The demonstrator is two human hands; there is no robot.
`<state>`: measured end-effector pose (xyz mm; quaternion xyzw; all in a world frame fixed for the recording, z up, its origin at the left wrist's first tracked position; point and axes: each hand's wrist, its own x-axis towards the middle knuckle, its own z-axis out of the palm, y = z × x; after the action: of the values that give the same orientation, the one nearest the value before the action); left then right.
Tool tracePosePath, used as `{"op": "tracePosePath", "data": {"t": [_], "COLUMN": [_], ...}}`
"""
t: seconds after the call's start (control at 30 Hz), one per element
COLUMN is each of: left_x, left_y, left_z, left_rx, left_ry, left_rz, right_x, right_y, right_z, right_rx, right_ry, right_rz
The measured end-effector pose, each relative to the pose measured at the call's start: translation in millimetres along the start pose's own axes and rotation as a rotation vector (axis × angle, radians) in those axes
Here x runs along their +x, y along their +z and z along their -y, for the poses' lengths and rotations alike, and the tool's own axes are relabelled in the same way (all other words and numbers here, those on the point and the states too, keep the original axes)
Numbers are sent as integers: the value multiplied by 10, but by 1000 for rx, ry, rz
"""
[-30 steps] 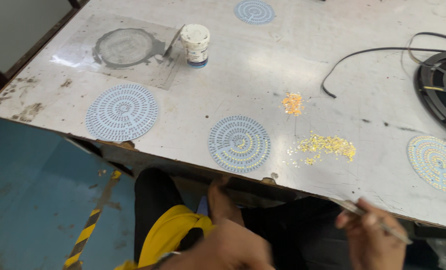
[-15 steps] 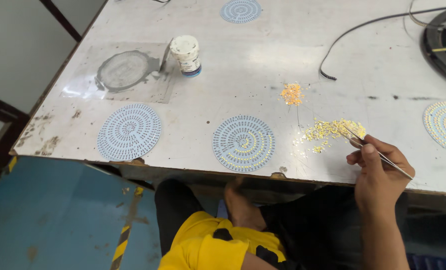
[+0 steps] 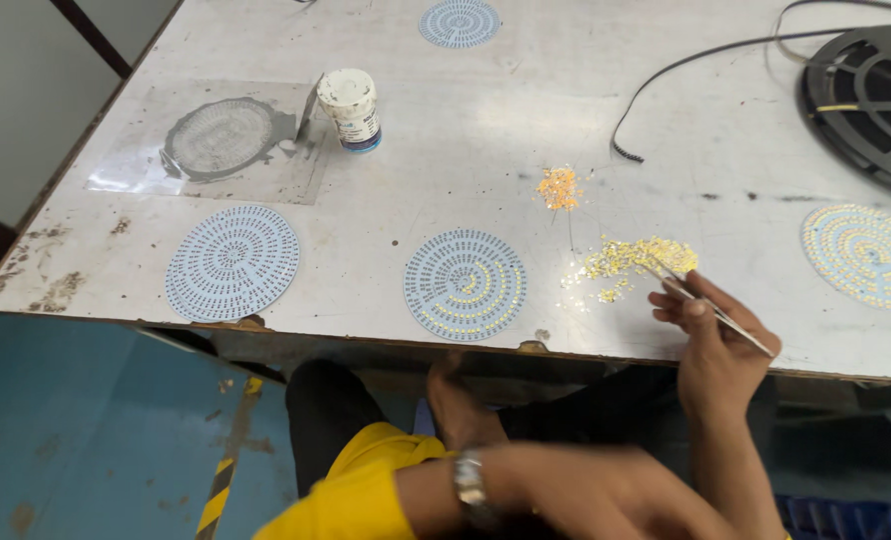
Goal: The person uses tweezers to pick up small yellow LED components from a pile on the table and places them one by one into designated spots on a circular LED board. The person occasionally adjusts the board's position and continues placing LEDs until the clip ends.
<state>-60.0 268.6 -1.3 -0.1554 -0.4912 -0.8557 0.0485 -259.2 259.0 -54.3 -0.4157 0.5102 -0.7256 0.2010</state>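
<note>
The right hand (image 3: pixel 718 345) pinches slim metal tweezers (image 3: pixel 711 305), tips at the edge of a scatter of small yellow chips (image 3: pixel 634 262) on the grey table (image 3: pixel 466 160); a round blue board (image 3: pixel 466 284) lies just left of the scatter; the left hand (image 3: pixel 606 495), blurred, is low near the lap, wearing a wristwatch (image 3: pixel 471 485); a white jar (image 3: pixel 351 108) stands farther back.

Bright even light, tabletop glare, blurred foreground

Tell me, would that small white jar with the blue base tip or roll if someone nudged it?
The small white jar with the blue base stands upright on the grey table, taller than wide, so a push near its top might tip it. Being round, it would probably roll once down.
</note>
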Motion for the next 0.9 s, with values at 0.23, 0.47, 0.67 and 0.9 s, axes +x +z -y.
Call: {"op": "tracePosePath", "data": {"t": [0.23,0.47,0.67,0.9], "left_x": [-1007,-849,-1069,-1261], "left_y": [-828,-535,-430,-715], "left_z": [361,246,459,354], "left_rx": [2149,1460,1400,1169], "left_ry": [-508,-1166,-1058,-946], "left_rz": [-928,-657,-559,-695], "right_x": [-20,49,125,-80], "right_y": [20,-86,-202,154], "right_z": [-159,-138,-348,114], "right_rx": [-98,-88,225,217], "right_ry": [-90,-99,-84,123], "right_rz": [-65,42,-104,-4]}}
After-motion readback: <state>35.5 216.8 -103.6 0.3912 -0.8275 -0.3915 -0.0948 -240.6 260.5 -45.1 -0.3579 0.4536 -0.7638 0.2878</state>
